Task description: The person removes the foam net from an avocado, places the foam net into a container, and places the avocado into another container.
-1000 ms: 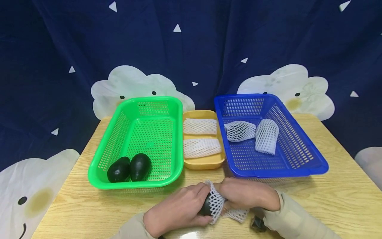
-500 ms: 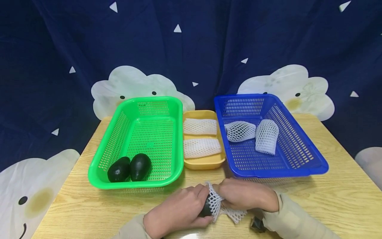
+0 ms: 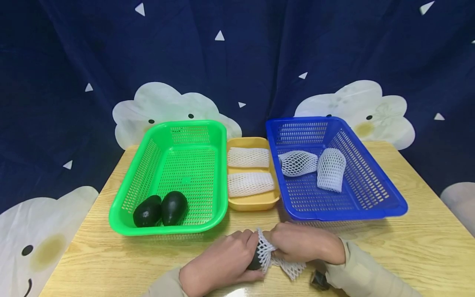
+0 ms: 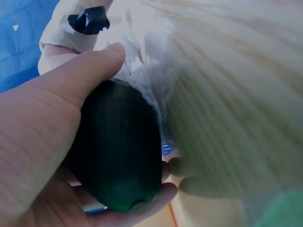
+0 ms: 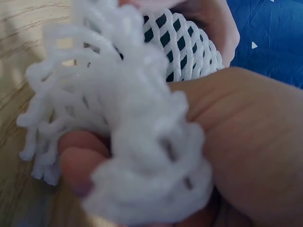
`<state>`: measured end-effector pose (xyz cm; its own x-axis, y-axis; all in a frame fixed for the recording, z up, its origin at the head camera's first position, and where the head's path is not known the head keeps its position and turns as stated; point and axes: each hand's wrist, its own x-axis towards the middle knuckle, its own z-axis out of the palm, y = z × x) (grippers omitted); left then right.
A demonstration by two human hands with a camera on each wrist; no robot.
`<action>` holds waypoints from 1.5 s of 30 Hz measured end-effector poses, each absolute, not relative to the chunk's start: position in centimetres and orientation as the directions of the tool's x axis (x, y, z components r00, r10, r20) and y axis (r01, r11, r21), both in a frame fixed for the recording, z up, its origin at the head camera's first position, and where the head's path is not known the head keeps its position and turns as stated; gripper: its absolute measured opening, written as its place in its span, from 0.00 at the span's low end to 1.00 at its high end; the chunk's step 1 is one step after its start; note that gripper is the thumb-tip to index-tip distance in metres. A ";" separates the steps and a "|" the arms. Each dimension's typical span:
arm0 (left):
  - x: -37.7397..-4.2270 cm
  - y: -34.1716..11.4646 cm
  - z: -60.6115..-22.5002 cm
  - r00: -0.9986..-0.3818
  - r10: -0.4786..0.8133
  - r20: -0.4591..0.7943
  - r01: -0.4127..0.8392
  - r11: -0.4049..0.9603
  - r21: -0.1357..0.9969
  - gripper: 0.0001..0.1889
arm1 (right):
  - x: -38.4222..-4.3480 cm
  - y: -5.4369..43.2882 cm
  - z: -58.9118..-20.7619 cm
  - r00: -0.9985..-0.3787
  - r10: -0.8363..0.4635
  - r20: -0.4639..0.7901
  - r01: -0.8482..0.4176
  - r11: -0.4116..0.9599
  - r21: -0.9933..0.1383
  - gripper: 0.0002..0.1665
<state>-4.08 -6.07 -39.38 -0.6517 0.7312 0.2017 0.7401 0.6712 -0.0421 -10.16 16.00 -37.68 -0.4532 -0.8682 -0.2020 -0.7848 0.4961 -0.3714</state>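
Note:
At the table's front, my left hand grips a dark green avocado, its thumb along one side and fingers beneath, stem end showing in the left wrist view. A white foam net sleeve is stretched over the avocado's right end. My right hand holds the sleeve's bunched part, which fills much of the right wrist view as gathered foam mesh. The sleeve's loose end hangs below the right hand. How far the net reaches under the left fingers is hidden.
A green basket with two avocados stands on the left. The yellow tray in the middle holds two flat foam nets. In the blue basket on the right lie two netted items.
The sleeve's mesh on the avocado has shifted slightly left, and its loose end hangs a little lower. Both hands keep nearly the same place; baskets and tray are unchanged.

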 end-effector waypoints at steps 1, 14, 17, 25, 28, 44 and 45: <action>-4.1 -6.1 -39.4 -0.653 0.730 0.199 0.739 0.672 -0.043 0.33 | -10.2 16.0 -37.7 -0.453 -0.868 -0.202 -0.786 0.496 -0.370 0.05; -4.1 -6.3 -39.6 -0.642 0.733 0.224 0.734 0.672 -0.093 0.30 | -10.1 15.9 -37.8 -0.454 -0.869 -0.195 -0.785 0.494 -0.373 0.05; -4.3 -6.4 -39.4 -0.638 0.740 0.214 0.739 0.666 -0.099 0.30 | -10.1 15.8 -37.8 -0.456 -0.869 -0.190 -0.786 0.494 -0.372 0.04; -4.6 -7.0 -38.6 -0.650 0.745 0.147 0.750 0.661 -0.034 0.31 | -10.2 16.0 -37.8 -0.464 -0.863 -0.201 -0.759 0.504 -0.412 0.05; -4.7 -7.2 -38.3 -0.647 0.750 0.136 0.756 0.654 -0.009 0.31 | -10.3 16.1 -37.9 -0.460 -0.868 -0.190 -0.760 0.495 -0.421 0.06; -4.9 -8.2 -36.7 -0.648 0.746 0.156 0.759 0.649 0.050 0.33 | -10.7 16.2 -37.8 -0.454 -0.863 -0.220 -0.705 0.499 -0.504 0.09; -4.8 -8.3 -36.6 -0.641 0.749 0.165 0.764 0.644 0.045 0.33 | -10.7 16.2 -37.8 -0.453 -0.864 -0.219 -0.706 0.498 -0.503 0.10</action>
